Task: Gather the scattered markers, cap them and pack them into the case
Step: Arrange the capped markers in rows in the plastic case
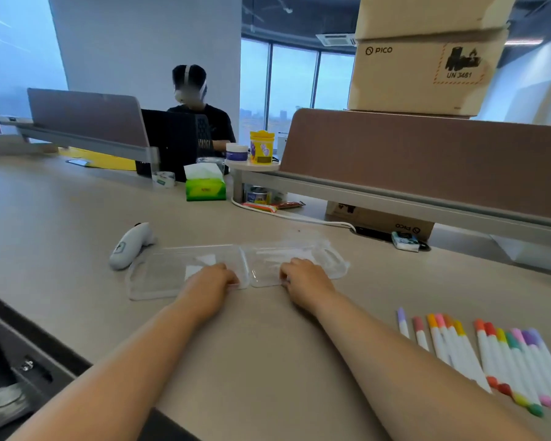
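1. the clear case (159,275) lies opened flat on the surface (268,345), straight ahead, its two halves side by side. the left hand (215,276) curls its fingers over the near rim of the left half, and the right hand (303,278) grips the right half's rim the same way. the thin plastic looks springy, so a hard pull could strain the hinge or flip a half shut.
2. the markers (490,354) lie in a loose row well apart from the case, off to the right near the surface's front edge, all seemingly capped. a sweeping forearm could roll them off.
3. the case looks slick, so it may slide if it is loaded one-handed.
4. the white controller (129,246) sits just beside the left half, and shoving the case leftward could knock it.
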The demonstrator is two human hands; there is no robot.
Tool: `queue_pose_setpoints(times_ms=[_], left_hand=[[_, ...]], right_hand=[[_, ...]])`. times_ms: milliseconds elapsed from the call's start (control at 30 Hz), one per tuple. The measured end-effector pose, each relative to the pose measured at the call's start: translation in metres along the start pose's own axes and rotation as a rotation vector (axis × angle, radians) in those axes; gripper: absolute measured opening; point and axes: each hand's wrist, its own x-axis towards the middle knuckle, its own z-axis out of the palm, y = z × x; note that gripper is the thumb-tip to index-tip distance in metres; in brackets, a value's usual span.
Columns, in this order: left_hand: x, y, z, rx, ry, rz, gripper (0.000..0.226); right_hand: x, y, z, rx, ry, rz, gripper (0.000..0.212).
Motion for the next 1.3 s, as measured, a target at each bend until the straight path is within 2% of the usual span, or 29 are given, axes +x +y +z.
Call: queue_pose_setpoints(times_ms=[100,167,267,333,433,567,667,800,900,967,1033,1167,1233,1300], left_hand=[[-0.009,0.002,-0.003,-0.019,0.116,0.067,0.026],[-0.013,0.009,-0.01,0.013,0.285,0.139,0.033],[-0.023,0.032,-0.021,0.029,0.528,0.342,0.036],[-0.033,0.057,-0.026,0.039,0.648,0.47,0.031],[-0.052,0.105,-0.03,0.054,0.722,0.675,0.027],[-0.081,0.168,-0.035,0.044,0.631,0.849,0.017],[-0.11,0.199,-0.036,-0.001,0.558,0.983,0.016],[-0.156,0.22,-0.037,0.008,0.527,1.099,0.028],[-0.177,0.228,-0.026,-0.072,0.433,1.139,0.016],[-0.189,0.237,-0.023,-0.092,0.241,1.072,0.014],[-0.191,0.244,-0.016,-0.117,0.053,0.988,0.025],[-0.185,0.263,-0.012,-0.284,-0.277,0.912,0.029],[-0.177,0.271,-0.01,-0.297,-0.36,0.865,0.034],[-0.166,0.276,-0.006,-0.24,-0.346,0.829,0.036]], right_hand=[[-0.013,-0.002,-0.007,-0.026,0.109,-0.05,0.016],[-0.025,-0.003,-0.024,-0.054,0.226,-0.06,0.017],[-0.058,0.0,-0.061,-0.132,0.424,-0.129,0.02],[-0.092,0.009,-0.085,-0.21,0.568,-0.154,0.01],[-0.15,0.035,-0.109,-0.321,0.637,-0.122,0.039],[-0.239,0.059,-0.114,-0.324,0.743,0.0,0.056],[-0.302,0.058,-0.106,-0.359,0.847,0.092,0.056],[-0.365,0.043,-0.092,-0.369,0.89,0.135,0.057],[-0.396,0.035,-0.077,-0.401,0.883,0.184,0.058],[-0.412,0.033,-0.067,-0.405,0.848,0.229,0.058],[-0.423,0.034,-0.059,-0.396,0.795,0.294,0.058],[-0.441,0.051,-0.048,-0.283,0.602,0.466,0.049],[-0.448,0.062,-0.048,-0.2,0.478,0.576,0.04],[-0.451,0.071,-0.051,-0.144,0.361,0.667,0.042]])
